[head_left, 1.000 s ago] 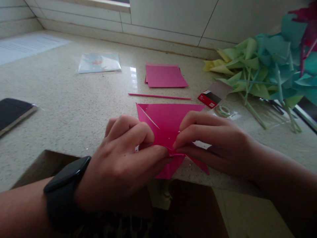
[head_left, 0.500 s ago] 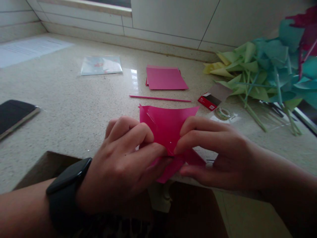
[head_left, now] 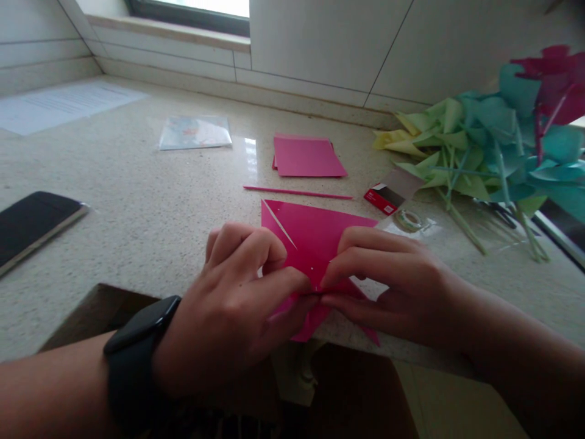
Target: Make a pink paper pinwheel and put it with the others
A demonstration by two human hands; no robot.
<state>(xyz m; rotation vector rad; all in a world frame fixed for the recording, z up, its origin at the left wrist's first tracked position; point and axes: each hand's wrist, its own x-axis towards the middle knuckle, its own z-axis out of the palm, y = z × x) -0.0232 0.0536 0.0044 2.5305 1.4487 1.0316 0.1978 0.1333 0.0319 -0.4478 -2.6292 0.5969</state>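
Just on the near side of the pink stick [head_left: 297, 192], pinching the pink paper [head_left: 317, 235] between fingertips of left hand [head_left: 242, 292] and right hand [head_left: 393, 280]. Could tear from the diagonal slit [head_left: 280, 225] if tugged apart, or crease crookedly if slipping from either pinch.

Left hand [head_left: 237, 299] and right hand [head_left: 397, 280] meet at the middle of a pink sheet [head_left: 315, 228]; fingers of both pinch it. One diagonal slit is visible at the sheet's far left corner. A watch [head_left: 144, 341] is worn on the left wrist. On the table [head_left: 183, 195], beyond the sheet: a pink stick [head_left: 297, 192], then stacked pink squares [head_left: 311, 157]. To the right: red box [head_left: 381, 197], tape roll [head_left: 408, 221] beside it, paper pinwheels [head_left: 487, 140] heaped. Far left: dark notebook [head_left: 36, 222].
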